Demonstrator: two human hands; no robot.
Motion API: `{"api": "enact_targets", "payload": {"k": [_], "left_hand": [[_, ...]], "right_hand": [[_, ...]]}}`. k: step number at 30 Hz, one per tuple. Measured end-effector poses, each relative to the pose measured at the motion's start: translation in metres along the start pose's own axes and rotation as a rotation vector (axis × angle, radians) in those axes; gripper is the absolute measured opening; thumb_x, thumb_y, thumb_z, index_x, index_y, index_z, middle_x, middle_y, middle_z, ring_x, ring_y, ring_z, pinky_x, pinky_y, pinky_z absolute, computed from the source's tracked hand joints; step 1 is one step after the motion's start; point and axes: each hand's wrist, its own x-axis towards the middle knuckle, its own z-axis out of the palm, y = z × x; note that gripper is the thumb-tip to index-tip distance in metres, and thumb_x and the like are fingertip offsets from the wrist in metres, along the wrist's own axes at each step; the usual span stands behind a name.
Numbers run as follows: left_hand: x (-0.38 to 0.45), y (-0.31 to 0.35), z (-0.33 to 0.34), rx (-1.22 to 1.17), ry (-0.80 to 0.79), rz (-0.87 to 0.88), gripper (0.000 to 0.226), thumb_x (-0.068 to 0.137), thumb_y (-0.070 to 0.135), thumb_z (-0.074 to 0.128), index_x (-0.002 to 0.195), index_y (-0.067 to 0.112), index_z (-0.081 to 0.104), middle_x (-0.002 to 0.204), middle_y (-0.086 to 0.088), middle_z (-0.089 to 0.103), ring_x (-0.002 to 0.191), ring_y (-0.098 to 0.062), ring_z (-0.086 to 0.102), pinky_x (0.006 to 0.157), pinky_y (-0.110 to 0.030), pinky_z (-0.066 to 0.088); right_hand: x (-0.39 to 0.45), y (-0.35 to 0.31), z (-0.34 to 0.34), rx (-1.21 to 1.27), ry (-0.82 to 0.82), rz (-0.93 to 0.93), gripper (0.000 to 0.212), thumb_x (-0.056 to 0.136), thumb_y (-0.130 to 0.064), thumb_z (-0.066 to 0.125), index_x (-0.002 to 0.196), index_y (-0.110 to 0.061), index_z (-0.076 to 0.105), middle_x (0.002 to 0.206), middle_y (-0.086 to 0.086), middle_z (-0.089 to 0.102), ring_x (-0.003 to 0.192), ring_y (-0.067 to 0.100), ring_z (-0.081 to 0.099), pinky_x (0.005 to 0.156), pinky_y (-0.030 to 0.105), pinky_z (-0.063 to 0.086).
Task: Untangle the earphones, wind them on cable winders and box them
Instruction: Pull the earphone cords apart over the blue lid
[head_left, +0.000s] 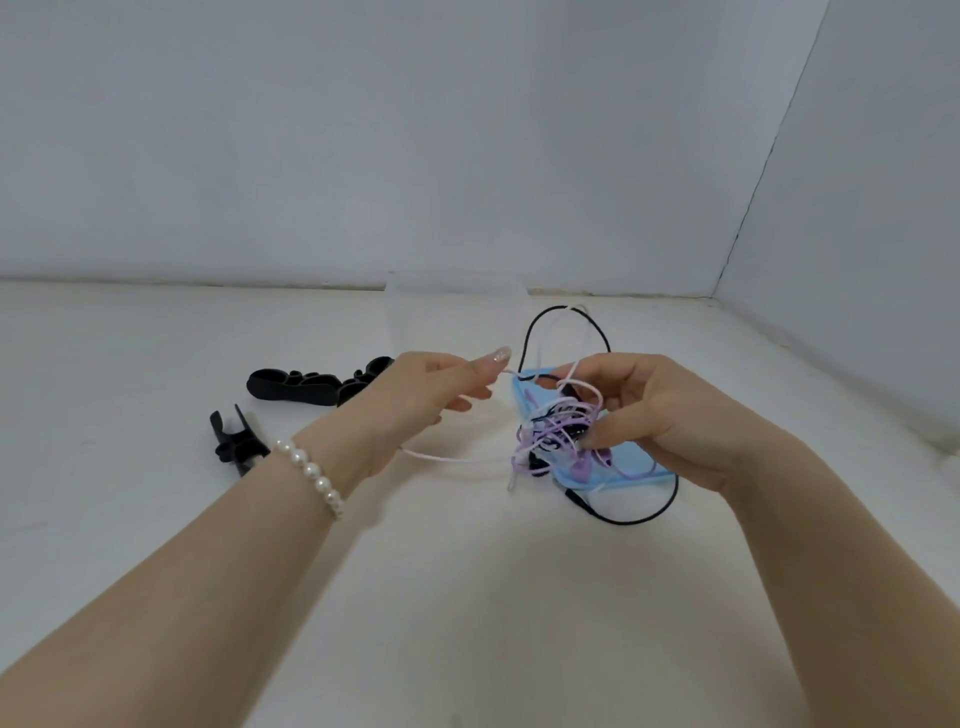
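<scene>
1. The counter (156, 519) carries the black cable winders (311, 387) at left; keep them clear of the cords.
2. The earphone tangle (558, 434) hangs over a blue piece (623, 475); right hand (670, 415) clamps it. Hold steady.
3. Left hand (415, 400) pinches a pale strand (452, 458); its grip is closed. Draw slowly, easing loops rather than tightening them.

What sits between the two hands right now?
In the head view, a pale pink cord spans the gap from the left hand to the tangle of earphones gripped by the right hand; beneath it, bare table.
</scene>
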Motion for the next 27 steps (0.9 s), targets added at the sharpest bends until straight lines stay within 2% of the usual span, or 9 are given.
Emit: {"api": "enact_targets", "payload": {"k": [2, 5, 8, 9, 12, 15, 19, 21, 27], "left_hand": [[0.001, 0.000, -0.002, -0.039, -0.025, 0.024, 0.044, 0.064, 0.056, 0.061, 0.091, 0.022, 0.071, 0.094, 0.009, 0.072, 0.092, -0.010, 0.063, 0.081, -0.027, 0.042], [-0.001, 0.000, -0.001, -0.154, -0.154, 0.011, 0.006, 0.081, 0.019, 0.065, 0.085, 0.015, 0.067, 0.077, 0.003, 0.072, 0.071, -0.009, 0.065, 0.071, -0.021, 0.047], [-0.003, 0.002, 0.003, -0.344, -0.219, -0.024, 0.010, 0.086, 0.001, 0.056, 0.078, 0.007, 0.060, 0.059, -0.001, 0.064, 0.051, -0.007, 0.060, 0.053, -0.017, 0.053], [-0.003, 0.002, 0.004, -0.381, -0.218, -0.029, 0.011, 0.087, -0.001, 0.054, 0.077, 0.005, 0.058, 0.057, -0.001, 0.063, 0.047, -0.007, 0.059, 0.049, -0.018, 0.052], [0.000, 0.002, 0.003, -0.510, -0.158, -0.020, 0.013, 0.090, 0.003, 0.051, 0.078, 0.004, 0.056, 0.069, -0.007, 0.067, 0.052, -0.010, 0.063, 0.048, -0.021, 0.053], [0.005, 0.002, -0.001, -0.763, -0.077, 0.001, 0.016, 0.095, 0.006, 0.044, 0.080, 0.005, 0.052, 0.076, -0.011, 0.071, 0.062, -0.018, 0.069, 0.059, -0.028, 0.058], [0.003, 0.008, -0.001, -0.929, -0.042, -0.005, 0.024, 0.098, 0.008, 0.038, 0.078, 0.002, 0.051, 0.062, -0.008, 0.069, 0.056, -0.019, 0.069, 0.059, -0.032, 0.058], [0.002, 0.011, 0.001, -0.945, -0.003, -0.017, 0.029, 0.098, 0.010, 0.040, 0.072, 0.002, 0.052, 0.056, -0.006, 0.066, 0.053, -0.019, 0.068, 0.055, -0.030, 0.058], [0.001, 0.012, 0.003, -0.884, 0.104, -0.034, 0.031, 0.098, 0.014, 0.044, 0.068, 0.010, 0.052, 0.053, 0.000, 0.063, 0.047, -0.015, 0.065, 0.046, -0.023, 0.054]], "right_hand": [[-0.001, -0.001, 0.002, -0.059, -0.052, 0.008, 0.048, 0.062, 0.023, 0.061, 0.085, -0.017, 0.072, 0.092, 0.004, 0.071, 0.075, 0.012, 0.061, 0.057, 0.021, 0.047], [-0.003, -0.003, 0.006, -0.113, -0.162, 0.022, 0.040, 0.058, 0.003, 0.063, 0.092, -0.013, 0.074, 0.094, -0.006, 0.070, 0.086, 0.007, 0.062, 0.070, 0.017, 0.048], [0.001, 0.001, 0.011, -0.144, -0.114, 0.028, 0.020, 0.072, -0.012, 0.071, 0.092, -0.011, 0.074, 0.096, -0.011, 0.072, 0.091, 0.002, 0.063, 0.083, 0.020, 0.047], [0.002, 0.000, 0.013, -0.153, -0.045, 0.025, 0.009, 0.079, -0.013, 0.069, 0.086, -0.015, 0.075, 0.091, -0.010, 0.073, 0.086, 0.000, 0.063, 0.082, 0.021, 0.045], [0.004, -0.001, 0.013, 0.000, 0.110, 0.004, 0.021, 0.087, -0.006, 0.057, 0.072, -0.011, 0.071, 0.074, -0.002, 0.072, 0.069, 0.005, 0.064, 0.067, 0.016, 0.049], [0.005, -0.003, 0.008, 0.267, 0.238, -0.037, 0.032, 0.088, -0.001, 0.049, 0.062, -0.009, 0.066, 0.069, 0.004, 0.069, 0.068, 0.013, 0.066, 0.066, 0.021, 0.051], [0.007, -0.007, 0.005, 0.648, 0.258, -0.066, 0.006, 0.058, -0.014, 0.063, 0.052, -0.012, 0.064, 0.068, 0.008, 0.068, 0.069, 0.019, 0.067, 0.068, 0.025, 0.055], [0.007, -0.008, 0.006, 0.709, 0.260, -0.084, 0.007, 0.050, -0.019, 0.064, 0.051, -0.012, 0.063, 0.066, 0.008, 0.068, 0.065, 0.019, 0.067, 0.067, 0.025, 0.056], [0.008, -0.009, 0.011, 0.740, 0.278, -0.079, 0.023, 0.091, -0.020, 0.042, 0.070, -0.010, 0.046, 0.047, -0.001, 0.041, 0.042, 0.012, 0.045, 0.045, 0.019, 0.044]]}}
